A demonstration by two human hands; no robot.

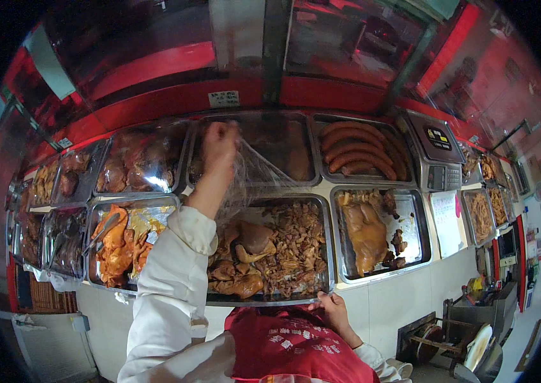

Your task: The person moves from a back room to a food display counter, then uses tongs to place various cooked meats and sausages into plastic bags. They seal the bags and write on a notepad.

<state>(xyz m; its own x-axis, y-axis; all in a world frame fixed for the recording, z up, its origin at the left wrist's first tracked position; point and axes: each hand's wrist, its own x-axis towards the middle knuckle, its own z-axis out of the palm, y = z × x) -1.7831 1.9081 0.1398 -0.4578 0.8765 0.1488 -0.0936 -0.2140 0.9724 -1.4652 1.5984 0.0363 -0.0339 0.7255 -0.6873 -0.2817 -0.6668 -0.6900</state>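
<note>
My left hand (220, 141) is raised over the back row, pinching clear plastic film (258, 172) that hangs in folds between the back middle tray (315, 143) and the front one. At the near right corner of the front metal tray (329, 239), the fingers of my right hand (335, 311) grip the rim. That tray holds chopped meat (297, 244) on the right, with larger browned pieces of meat (246, 239) and poultry on the left. My left sleeve hides its left side. Dark meat in the back middle tray shows dimly beneath film.
Sausages (359, 148) fill a tray at back right, beside a digital scale (436, 163). Nearer are a tray with a cooked bird (364, 234) and a written sheet (447, 222). To the left are orange poultry (116, 244) with tongs (106, 230) and several film-covered trays. A glass-and-red partition (155, 100) stands behind.
</note>
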